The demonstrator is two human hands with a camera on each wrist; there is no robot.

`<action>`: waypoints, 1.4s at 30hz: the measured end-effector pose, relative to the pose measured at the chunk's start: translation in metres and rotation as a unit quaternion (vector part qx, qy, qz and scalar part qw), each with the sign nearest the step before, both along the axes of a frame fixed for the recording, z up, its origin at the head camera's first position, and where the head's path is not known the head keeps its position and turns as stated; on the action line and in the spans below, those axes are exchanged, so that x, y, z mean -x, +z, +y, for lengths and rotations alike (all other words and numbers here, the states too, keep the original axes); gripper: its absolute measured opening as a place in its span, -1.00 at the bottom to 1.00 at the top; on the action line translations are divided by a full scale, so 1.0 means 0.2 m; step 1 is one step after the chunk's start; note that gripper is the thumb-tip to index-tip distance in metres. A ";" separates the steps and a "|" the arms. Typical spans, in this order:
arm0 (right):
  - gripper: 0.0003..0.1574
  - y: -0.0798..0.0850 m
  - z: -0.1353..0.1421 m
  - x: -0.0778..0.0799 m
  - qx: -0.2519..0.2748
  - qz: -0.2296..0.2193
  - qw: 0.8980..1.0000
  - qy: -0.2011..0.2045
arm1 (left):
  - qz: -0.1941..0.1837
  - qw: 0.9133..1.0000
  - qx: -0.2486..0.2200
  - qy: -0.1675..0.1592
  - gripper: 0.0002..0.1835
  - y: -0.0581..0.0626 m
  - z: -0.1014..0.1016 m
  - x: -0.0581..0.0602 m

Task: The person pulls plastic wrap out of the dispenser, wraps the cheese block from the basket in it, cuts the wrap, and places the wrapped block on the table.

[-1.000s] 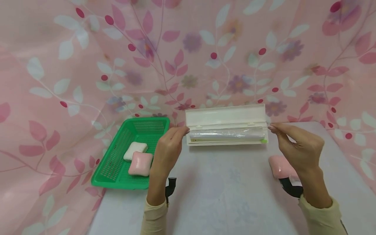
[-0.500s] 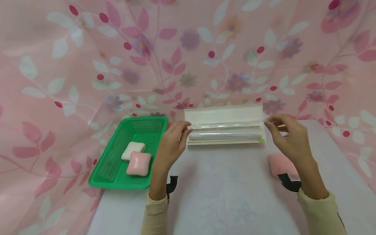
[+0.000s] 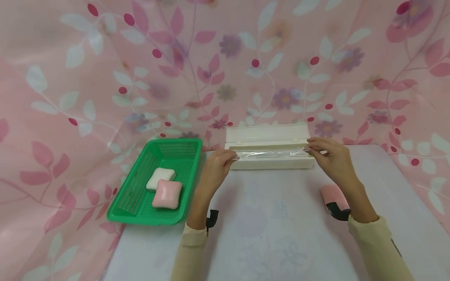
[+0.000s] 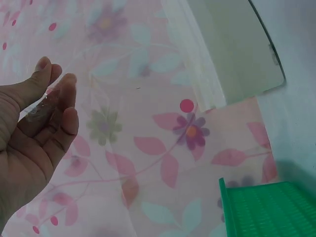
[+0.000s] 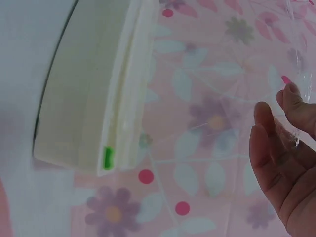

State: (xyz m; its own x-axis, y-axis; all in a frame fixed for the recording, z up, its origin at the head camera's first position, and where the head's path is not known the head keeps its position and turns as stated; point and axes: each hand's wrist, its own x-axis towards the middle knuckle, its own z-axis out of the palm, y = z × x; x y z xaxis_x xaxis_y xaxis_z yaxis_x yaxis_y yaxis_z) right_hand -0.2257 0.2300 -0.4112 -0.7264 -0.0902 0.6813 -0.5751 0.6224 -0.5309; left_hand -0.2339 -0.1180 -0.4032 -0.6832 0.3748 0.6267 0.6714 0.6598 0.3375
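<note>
A strip of clear plastic wrap (image 3: 268, 153) stretches between my two hands, across the front part of a long white wrap dispenser box (image 3: 272, 164). My left hand (image 3: 215, 171) pinches the strip's left end between thumb and fingers. At the other end, my right hand (image 3: 332, 160) pinches the wrap too. The box lid (image 3: 267, 133) stands raised at the back. The roll inside is hidden behind the strip and front wall. In the right wrist view, a green slider (image 5: 108, 158) sits at the box's end, below and apart from the hand.
A green basket (image 3: 119, 210) stands at the left, holding a white soap-like block (image 3: 159, 177) and a pink one (image 3: 166, 194). Another pink block (image 3: 332, 195) lies by my right wrist, partly covered by a black wrist mount (image 3: 339, 212). A floral curtain (image 3: 225, 70) hangs behind.
Both hands have drawn the wrap's edge from the back of the box toward me, over its front. They are slightly nearer each other. The roll, visible earlier, is now hidden.
</note>
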 end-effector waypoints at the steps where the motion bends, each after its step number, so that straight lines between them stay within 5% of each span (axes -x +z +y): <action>1: -0.78 -0.01 0.00 0.02 0.004 -0.004 1.000 -0.003 | -0.002 1.000 0.000 0.004 -0.88 0.00 0.00 0.01; 8: -0.86 -0.07 0.00 0.06 0.051 -0.021 0.998 0.008 | -0.021 1.000 -0.017 -0.002 -0.90 -0.02 0.02 0.04; 17: -0.74 0.14 -0.07 -0.12 0.088 0.080 0.993 0.009 | 0.031 0.999 -0.036 0.002 -0.76 0.13 -0.03 -0.15; 23: -0.80 0.35 -0.15 -0.31 0.146 0.167 0.974 0.040 | 0.083 0.995 -0.047 -0.018 -0.78 0.29 -0.06 -0.34; 28: -0.92 0.40 -0.18 -0.40 0.173 0.215 0.960 0.038 | 0.104 0.994 -0.017 -0.010 -0.74 0.37 -0.06 -0.47; 37: -0.93 0.44 -0.22 -0.48 0.247 0.302 0.920 0.046 | 0.159 0.986 -0.038 -0.021 -0.79 0.42 -0.06 -0.58; 42: -0.97 0.47 -0.22 -0.51 0.261 0.304 0.914 0.067 | 0.165 0.985 -0.032 -0.036 -0.79 0.46 -0.07 -0.62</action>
State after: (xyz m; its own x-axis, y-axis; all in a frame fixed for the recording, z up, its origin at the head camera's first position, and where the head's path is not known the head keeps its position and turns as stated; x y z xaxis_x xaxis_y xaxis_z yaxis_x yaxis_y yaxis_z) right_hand -0.1239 0.1860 -0.3169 -0.2063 0.3013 0.9309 -0.9147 0.2784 -0.2928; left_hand -0.1105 -0.1315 -0.3104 -0.4118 0.3673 0.8340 0.7957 0.5909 0.1328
